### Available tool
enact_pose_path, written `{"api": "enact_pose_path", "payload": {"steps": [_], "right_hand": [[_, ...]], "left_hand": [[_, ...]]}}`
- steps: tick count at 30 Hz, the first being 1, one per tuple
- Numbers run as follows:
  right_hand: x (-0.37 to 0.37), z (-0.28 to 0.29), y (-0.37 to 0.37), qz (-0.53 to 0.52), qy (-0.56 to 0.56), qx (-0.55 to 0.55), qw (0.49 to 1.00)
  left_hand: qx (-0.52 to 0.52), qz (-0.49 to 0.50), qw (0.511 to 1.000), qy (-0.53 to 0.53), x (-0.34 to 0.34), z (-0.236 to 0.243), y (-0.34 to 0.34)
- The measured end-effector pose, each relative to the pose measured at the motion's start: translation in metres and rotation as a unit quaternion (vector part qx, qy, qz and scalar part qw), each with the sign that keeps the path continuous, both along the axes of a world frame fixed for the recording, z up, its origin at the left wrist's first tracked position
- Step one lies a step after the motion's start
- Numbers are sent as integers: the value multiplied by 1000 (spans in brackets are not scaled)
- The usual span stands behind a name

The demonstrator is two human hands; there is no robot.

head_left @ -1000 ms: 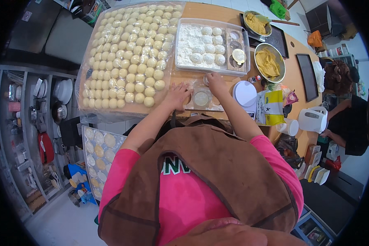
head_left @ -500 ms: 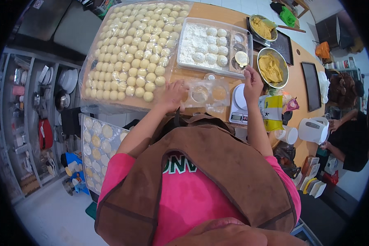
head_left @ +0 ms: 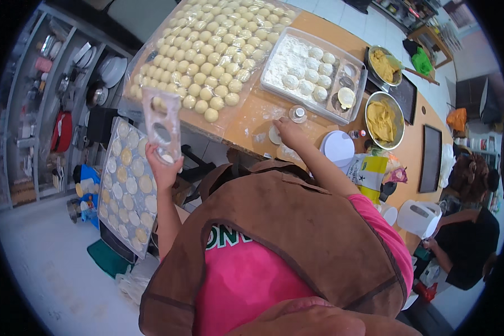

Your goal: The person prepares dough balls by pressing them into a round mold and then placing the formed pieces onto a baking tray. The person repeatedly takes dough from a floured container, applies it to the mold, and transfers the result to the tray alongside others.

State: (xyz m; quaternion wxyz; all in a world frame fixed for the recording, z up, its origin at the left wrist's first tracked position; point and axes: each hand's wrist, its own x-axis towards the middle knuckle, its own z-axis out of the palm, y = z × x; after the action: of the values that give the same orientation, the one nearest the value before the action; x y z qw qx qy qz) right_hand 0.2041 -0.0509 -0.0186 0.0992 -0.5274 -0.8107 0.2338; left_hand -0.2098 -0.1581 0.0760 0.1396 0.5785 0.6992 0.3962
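Observation:
My left hand (head_left: pixel 165 168) is closed on the lower end of a floury, clear plate with round holes (head_left: pixel 155 115), held up at the table's left edge, near a sheet of dough discs (head_left: pixel 127 201). My right hand (head_left: pixel 288 132) has its fingertips on a pale dough disc (head_left: pixel 274 135) lying on the floury wood, just below a small clear cylinder (head_left: pixel 298 115). Beyond are a plastic-covered spread of many dough balls (head_left: pixel 218 64) and a lidless container (head_left: pixel 283 66) holding flour and several coated balls.
On the wooden table (head_left: pixel 246 123) are steel bowls of yellow dough (head_left: pixel 382 120), a white scale (head_left: pixel 336 148), dark trays (head_left: pixel 431 159) and a white jug (head_left: pixel 420 218). A co-worker in black (head_left: pixel 470 246) stands at the right. Shelving (head_left: pixel 67 112) lines the left.
My left hand has lifted the clear plate from the table and moved left with it. My right hand has come back from beside the container onto the dough disc. The view has rotated.

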Motion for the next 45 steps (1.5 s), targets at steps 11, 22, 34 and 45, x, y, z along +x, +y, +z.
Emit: {"api": "enact_pose_path", "payload": {"steps": [11,22,34,45], "right_hand": [[14,7,15,71,82,-120,987],[-144,45,51,-54,366,-462,806],[-505,26,69,112,279,-556,775],[-548,-3,51,106,186,-559,801]], "left_hand": [[-30,188,980,-62,-56,-11,-119],[6,347,932,-105,-120,1,-219],[-10,488,866,-107,-151,-12,-344],[-38,545,823,-157,-148,-14,-380]]}}
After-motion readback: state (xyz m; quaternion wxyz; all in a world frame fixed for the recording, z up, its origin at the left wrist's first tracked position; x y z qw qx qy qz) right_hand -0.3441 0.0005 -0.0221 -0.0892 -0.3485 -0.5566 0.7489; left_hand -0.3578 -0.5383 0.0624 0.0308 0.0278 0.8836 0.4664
